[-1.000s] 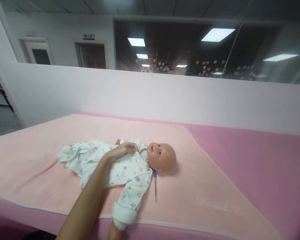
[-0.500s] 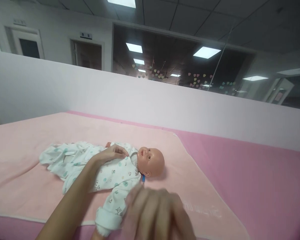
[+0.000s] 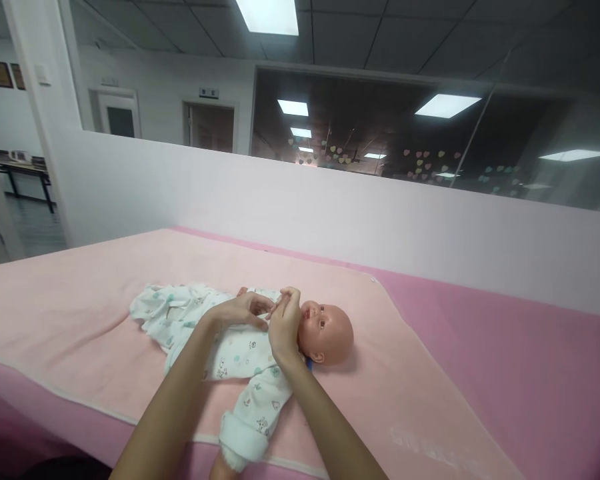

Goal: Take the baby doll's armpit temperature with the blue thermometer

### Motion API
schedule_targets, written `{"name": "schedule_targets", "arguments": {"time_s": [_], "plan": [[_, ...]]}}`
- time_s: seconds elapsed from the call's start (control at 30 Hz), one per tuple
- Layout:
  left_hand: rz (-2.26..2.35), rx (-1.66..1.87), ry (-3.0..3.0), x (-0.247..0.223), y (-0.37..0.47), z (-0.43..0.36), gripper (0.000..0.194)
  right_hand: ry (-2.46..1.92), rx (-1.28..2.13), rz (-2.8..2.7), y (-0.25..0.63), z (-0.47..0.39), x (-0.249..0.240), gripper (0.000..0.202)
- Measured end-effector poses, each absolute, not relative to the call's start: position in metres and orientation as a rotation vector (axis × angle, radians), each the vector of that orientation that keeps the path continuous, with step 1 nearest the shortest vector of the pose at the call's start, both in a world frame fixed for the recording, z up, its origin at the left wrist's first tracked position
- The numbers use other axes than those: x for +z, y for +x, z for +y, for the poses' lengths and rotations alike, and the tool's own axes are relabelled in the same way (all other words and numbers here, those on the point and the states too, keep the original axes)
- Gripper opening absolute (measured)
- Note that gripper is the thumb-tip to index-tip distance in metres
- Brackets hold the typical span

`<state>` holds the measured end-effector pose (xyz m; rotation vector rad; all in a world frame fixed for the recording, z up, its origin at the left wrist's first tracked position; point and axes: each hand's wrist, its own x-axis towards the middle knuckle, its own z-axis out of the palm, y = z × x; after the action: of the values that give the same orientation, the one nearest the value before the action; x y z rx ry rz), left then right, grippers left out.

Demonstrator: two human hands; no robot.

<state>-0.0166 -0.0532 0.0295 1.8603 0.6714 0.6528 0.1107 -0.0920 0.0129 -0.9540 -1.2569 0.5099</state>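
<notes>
Head view: the doll [image 3: 240,357] lies face up on the sheet [image 3: 405,393], long axis running left to right, head rightward. Both hands are at its upper chest: the right hand [image 3: 284,327], nearer the chin, is curled, any grip hidden; the left hand [image 3: 245,310], just beside, has thumb and fingers parted.

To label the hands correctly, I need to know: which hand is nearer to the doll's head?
Right. The right hand is close beside the doll's head, on its chin side; the left hand is farther away, over the doll's clothing.
</notes>
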Motion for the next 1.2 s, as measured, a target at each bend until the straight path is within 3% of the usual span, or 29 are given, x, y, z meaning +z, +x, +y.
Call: {"name": "schedule_targets", "arguments": {"time_s": [0.13, 0.4, 0.6, 0.77, 0.97, 1.2], "plan": [[0.747, 0.862, 1.705, 0.029, -0.032, -0.054, 0.033, -0.935, 0.301, -1.53, 0.106, -0.083, -0.009, 0.025], [0.936, 1.19, 1.721, 0.02, -0.034, -0.05, 0.028, -0.924, -0.016, -1.871, 0.103, -0.092, -0.019, 0.005], [1.162, 1.528, 1.93, 0.009, -0.05, -0.068, 0.03, -0.98, -0.071, -1.889, 0.103, -0.092, -0.02, 0.005], [1.32, 1.481, 2.382, 0.001, -0.042, -0.1, 0.019, -0.977, -0.09, -1.899, 0.102, -0.09, -0.022, 0.008], [1.46, 1.363, 2.663, -0.008, -0.026, -0.108, 0.034, -1.021, -0.065, -1.884, 0.103, -0.09, -0.021, 0.009], [1.478, 1.397, 2.622, -0.013, -0.024, -0.106, 0.035, -0.995, 0.041, -1.839, 0.104, -0.093, -0.021, 0.016]]}}
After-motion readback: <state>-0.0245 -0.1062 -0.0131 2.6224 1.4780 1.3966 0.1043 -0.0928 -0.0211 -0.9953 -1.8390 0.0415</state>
